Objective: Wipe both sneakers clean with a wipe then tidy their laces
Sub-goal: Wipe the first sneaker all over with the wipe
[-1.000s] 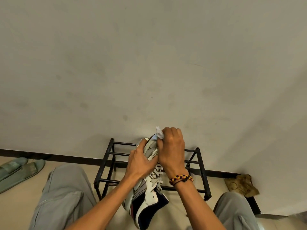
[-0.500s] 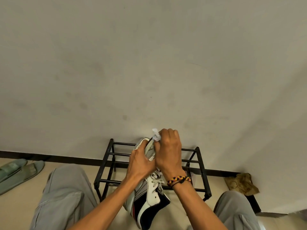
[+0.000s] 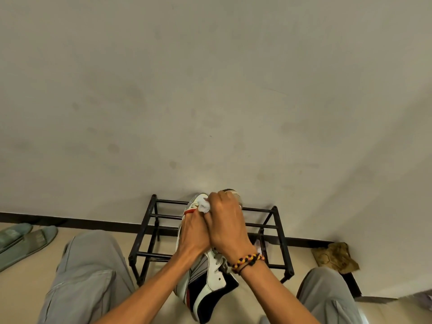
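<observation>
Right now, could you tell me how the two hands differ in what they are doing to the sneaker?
The right hand pinches a white wipe against the sneaker near its toe; the left hand grips the sneaker's side. The right wrist wears a braided bracelet; the left is bare. Both touch the same sneaker.

White sneaker [image 3: 208, 279] held toe-up, crumpled white wipe [image 3: 203, 206] against its toe

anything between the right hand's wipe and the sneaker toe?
Nothing visible. The right hand pinches the crumpled white wipe against the toe end of the white, grey and navy sneaker, which the left hand grips at mid-shoe. The black metal shoe rack sits behind.
</observation>
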